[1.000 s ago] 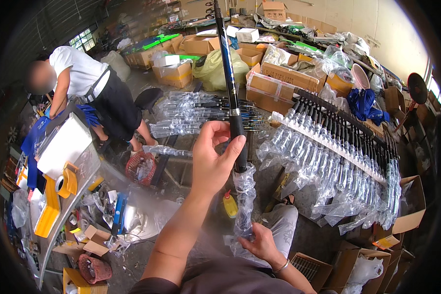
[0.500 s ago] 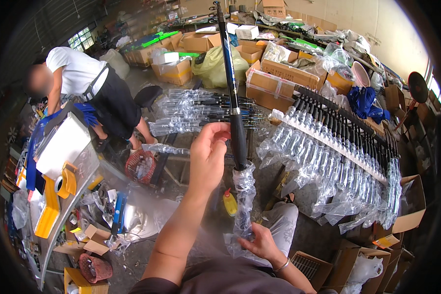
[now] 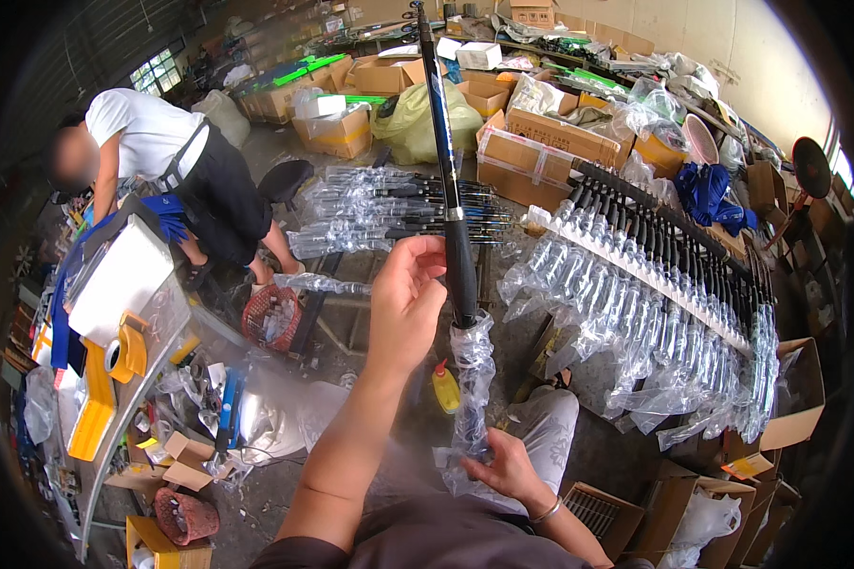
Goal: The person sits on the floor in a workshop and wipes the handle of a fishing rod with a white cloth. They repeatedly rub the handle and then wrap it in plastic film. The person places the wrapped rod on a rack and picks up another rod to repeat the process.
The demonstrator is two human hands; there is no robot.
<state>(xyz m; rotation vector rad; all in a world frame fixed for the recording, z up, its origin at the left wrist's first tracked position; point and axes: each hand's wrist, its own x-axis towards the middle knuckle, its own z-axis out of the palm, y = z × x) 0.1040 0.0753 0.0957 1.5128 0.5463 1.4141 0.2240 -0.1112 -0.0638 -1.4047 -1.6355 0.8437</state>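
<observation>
Rod [image 3: 447, 161] stands nearly upright mid-frame, tip by the top edge, left hand [image 3: 408, 303] bent-fingered at its black grip [image 3: 460, 275], whether pinching I cannot tell, right hand [image 3: 512, 469] pinching its plastic sleeve [image 3: 473, 389] below, dark floor [image 3: 517, 346] open toward racked rods [image 3: 626, 322] at right.

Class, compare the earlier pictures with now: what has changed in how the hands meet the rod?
The left hand has taken its thumb off the black grip of the rod, drawing it leftward; its fingertips remain at the grip's left edge. The right hand stays at the plastic-wrapped lower end, and the rod is nearly unmoved.
</observation>
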